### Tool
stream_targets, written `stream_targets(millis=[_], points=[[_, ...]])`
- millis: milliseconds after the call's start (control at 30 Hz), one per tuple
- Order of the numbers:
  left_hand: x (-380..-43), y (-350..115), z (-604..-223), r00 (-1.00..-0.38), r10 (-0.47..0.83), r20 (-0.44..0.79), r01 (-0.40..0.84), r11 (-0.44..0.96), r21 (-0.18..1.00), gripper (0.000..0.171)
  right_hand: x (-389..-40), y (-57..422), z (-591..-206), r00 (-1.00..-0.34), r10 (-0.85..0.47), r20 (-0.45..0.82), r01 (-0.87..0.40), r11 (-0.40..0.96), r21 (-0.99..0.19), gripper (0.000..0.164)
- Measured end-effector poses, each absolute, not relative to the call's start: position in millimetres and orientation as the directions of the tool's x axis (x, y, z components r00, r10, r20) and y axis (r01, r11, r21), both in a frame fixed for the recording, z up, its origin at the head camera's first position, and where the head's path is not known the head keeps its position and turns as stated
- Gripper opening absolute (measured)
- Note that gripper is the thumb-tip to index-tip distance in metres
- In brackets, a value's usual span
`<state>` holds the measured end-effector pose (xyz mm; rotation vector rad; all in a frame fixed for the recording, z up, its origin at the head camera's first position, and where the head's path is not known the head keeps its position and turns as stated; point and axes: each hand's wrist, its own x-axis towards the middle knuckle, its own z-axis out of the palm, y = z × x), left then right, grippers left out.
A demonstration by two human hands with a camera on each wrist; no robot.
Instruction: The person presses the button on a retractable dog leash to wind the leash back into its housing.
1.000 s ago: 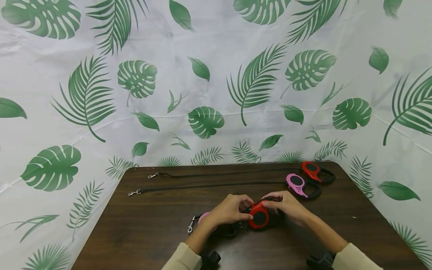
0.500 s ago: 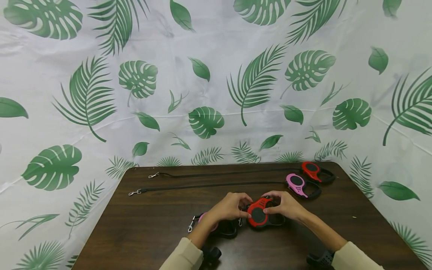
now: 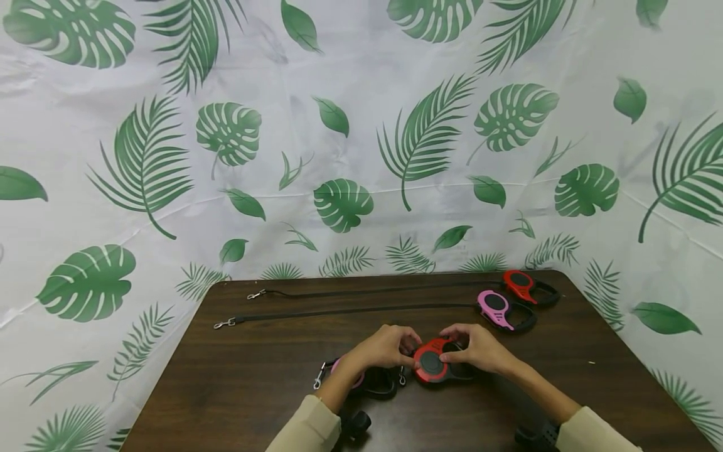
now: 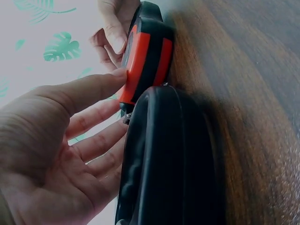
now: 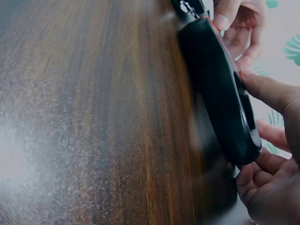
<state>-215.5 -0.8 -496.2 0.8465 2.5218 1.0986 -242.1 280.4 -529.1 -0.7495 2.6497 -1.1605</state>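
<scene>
One red leash [image 3: 431, 364] is gripped between the left hand [image 3: 390, 346] and the right hand [image 3: 480, 345], over the near part of the desk [image 3: 254, 389]; whether its underside touches the wood is hard to tell. The left thumb and fingers pinch its casing on one side, while the right thumb presses its face and the right fingers curl behind, their tips mostly out of sight. Just beside it lies a nearer pink leash [image 3: 381, 390], its casing largely covered by the left forearm, so that mainly its black handle shows. In the left wrist view a black loop, cut off by the lower edge, hides some left fingertips. The right wrist view shows the held casing nearly edge-on, leaving only a thin red line visible. A small metal clip [image 3: 402, 376] sits between the two leashes; its attachment is unclear. Farther back, a second pink leash [image 3: 496, 304] and a second red leash [image 3: 519, 280] have straps stretched leftward. Dark objects at both wrists are too obscured to identify.
</scene>
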Motion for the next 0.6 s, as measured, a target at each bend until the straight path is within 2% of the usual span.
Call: stream_targets(millis=[300, 467, 600], points=[[-212, -7, -497, -0.791, 0.612, 0.006, 0.420, 0.536, 0.732, 0.036, -239, 280, -529, -0.855, -0.509, 0.101, -0.435, 0.596, -0.675, 0.050], [-211, -17, -498, -0.779, 0.625, 0.053, 0.476, 0.534, 0.699, 0.036, -236, 283, -527, -0.869, -0.482, 0.109, -0.416, 0.595, -0.688, 0.050], [-210, -29, -499, -0.793, 0.601, 0.095, 0.490, 0.539, 0.685, 0.035, -236, 289, -525, -0.886, -0.447, 0.124, -0.400, 0.601, -0.692, 0.049]])
